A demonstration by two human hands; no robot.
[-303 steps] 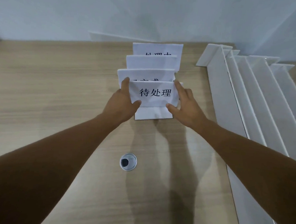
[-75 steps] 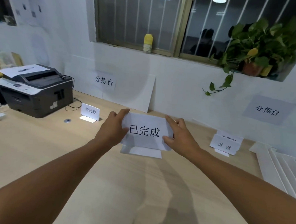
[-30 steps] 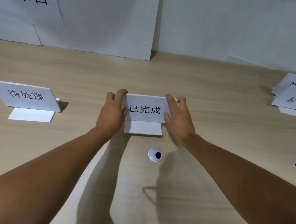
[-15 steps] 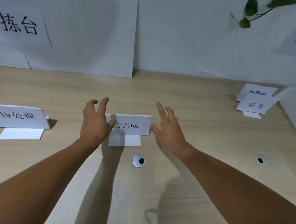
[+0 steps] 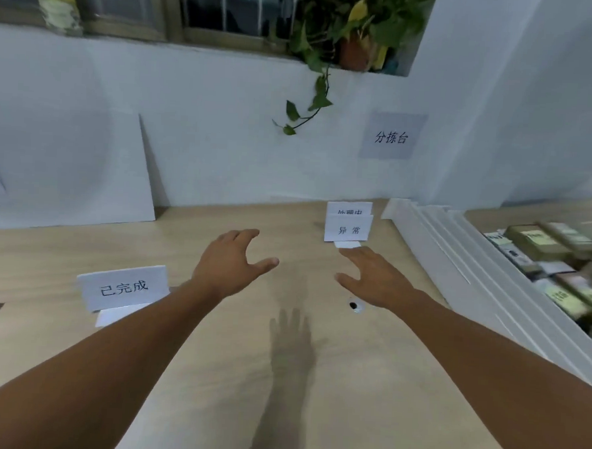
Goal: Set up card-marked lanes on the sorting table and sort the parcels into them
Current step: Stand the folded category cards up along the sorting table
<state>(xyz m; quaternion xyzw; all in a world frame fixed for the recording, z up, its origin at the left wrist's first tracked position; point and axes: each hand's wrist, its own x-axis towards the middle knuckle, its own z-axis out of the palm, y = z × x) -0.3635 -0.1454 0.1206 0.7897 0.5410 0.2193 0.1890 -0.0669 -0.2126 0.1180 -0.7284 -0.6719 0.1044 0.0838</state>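
left hand (image 5: 229, 265), right hand (image 5: 377, 280) free | 已完成 card (image 5: 123, 286) faces viewer, runs left-right

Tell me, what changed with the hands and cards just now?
The left hand and right hand let go of the white folded paper card reading 已完成, left standing on the light wooden table, and moved, open, right toward the two nested white cards, which stayed put.

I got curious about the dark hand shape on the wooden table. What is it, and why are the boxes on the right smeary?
Head view: it is a hand-shaped shadow on the light wooden table, lit from above; head view, right edge: the brown cardboard parcels are motion-blurred.
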